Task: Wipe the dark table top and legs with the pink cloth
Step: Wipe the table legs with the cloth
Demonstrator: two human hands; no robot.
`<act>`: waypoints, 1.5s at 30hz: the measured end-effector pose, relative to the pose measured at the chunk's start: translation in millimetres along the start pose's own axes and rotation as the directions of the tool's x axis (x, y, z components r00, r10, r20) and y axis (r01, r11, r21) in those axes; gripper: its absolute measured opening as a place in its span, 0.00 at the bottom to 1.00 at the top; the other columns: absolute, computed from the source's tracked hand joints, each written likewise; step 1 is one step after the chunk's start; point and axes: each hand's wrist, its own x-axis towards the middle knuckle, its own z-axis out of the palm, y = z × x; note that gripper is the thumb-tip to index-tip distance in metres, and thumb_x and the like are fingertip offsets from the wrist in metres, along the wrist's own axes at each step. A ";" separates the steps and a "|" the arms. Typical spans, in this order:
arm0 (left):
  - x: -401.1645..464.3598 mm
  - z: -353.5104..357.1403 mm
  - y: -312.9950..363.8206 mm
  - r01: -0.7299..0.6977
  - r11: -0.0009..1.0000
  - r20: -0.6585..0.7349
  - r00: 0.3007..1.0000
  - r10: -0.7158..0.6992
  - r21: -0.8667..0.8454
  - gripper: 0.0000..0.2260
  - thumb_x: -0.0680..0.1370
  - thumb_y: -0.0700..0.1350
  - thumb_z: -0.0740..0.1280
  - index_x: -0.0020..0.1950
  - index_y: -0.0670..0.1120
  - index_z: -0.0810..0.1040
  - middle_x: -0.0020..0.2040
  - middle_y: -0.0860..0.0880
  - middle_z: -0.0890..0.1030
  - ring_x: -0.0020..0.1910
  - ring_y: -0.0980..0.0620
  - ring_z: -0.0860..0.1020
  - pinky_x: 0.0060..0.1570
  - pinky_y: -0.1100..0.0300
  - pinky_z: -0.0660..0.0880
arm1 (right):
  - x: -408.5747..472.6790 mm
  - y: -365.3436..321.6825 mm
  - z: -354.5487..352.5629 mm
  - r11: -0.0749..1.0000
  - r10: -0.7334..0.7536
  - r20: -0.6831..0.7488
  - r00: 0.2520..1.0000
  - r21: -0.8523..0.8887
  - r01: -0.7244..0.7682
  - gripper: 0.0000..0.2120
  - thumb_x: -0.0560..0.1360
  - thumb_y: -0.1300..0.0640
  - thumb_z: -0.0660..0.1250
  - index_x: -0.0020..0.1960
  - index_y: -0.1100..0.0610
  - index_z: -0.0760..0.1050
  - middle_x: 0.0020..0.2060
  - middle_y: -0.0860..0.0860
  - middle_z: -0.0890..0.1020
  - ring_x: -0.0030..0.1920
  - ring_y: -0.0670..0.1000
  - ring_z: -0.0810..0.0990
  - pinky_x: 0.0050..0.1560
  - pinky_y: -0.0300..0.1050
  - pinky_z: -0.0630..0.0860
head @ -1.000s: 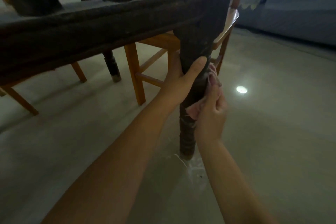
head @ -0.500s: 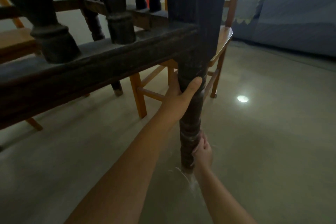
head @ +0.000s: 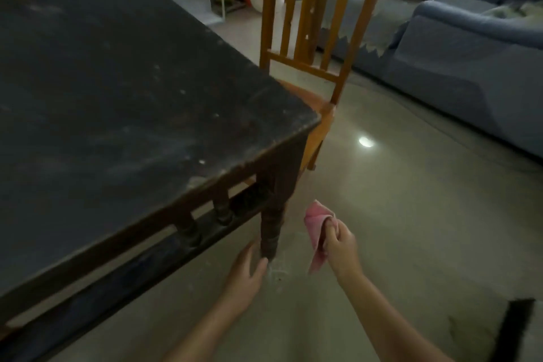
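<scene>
Risk imo: right hand (head: 340,247) pinches pink cloth (head: 316,233) loosely, could drop; left hand (head: 246,276) relaxed near table leg (head: 271,229).

No legible text or labels

The pale, glossy floor (head: 396,214) carries the dark table (head: 117,91), whose turned corner leg (head: 271,229) stands in a patch of whitish dust. A wooden chair (head: 314,47) stands on it, tucked against the table's far side, and a blue-grey sofa (head: 470,67) sits along the right.
</scene>
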 end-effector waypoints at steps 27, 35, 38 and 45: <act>-418.9 -323.8 -70.0 -0.054 0.932 0.062 0.998 0.034 0.359 0.24 0.80 0.53 0.57 0.74 0.50 0.56 0.73 0.48 0.62 0.71 0.51 0.62 0.67 0.56 0.61 | -460.5 -177.7 92.9 0.801 -0.268 0.455 0.849 -0.384 0.459 0.25 0.78 0.42 0.47 0.62 0.52 0.76 0.57 0.46 0.79 0.58 0.45 0.75 0.60 0.38 0.69; -470.3 -390.0 -120.2 -0.080 0.899 0.123 0.992 0.029 0.430 0.24 0.80 0.56 0.54 0.74 0.52 0.55 0.74 0.50 0.60 0.71 0.52 0.60 0.67 0.59 0.58 | -557.5 -167.0 136.1 0.908 -0.129 0.220 0.967 -0.366 0.204 0.12 0.81 0.59 0.57 0.61 0.57 0.75 0.52 0.51 0.79 0.51 0.50 0.76 0.48 0.38 0.67; -468.2 -422.7 -151.9 -0.121 0.878 0.177 0.983 0.042 0.464 0.24 0.80 0.56 0.54 0.74 0.53 0.55 0.74 0.51 0.60 0.71 0.53 0.61 0.67 0.60 0.58 | -579.4 -159.8 175.0 0.928 -0.088 0.112 0.990 -0.352 0.123 0.11 0.80 0.61 0.58 0.58 0.60 0.76 0.47 0.51 0.77 0.48 0.52 0.76 0.44 0.39 0.65; -442.1 -495.2 -224.8 -0.330 0.792 0.354 0.922 0.155 0.514 0.23 0.80 0.55 0.55 0.74 0.52 0.56 0.73 0.51 0.62 0.70 0.53 0.61 0.66 0.61 0.58 | -620.3 -117.0 281.8 0.963 0.193 -0.232 0.953 -0.141 -0.229 0.13 0.81 0.57 0.57 0.55 0.63 0.76 0.45 0.60 0.80 0.45 0.56 0.77 0.43 0.45 0.67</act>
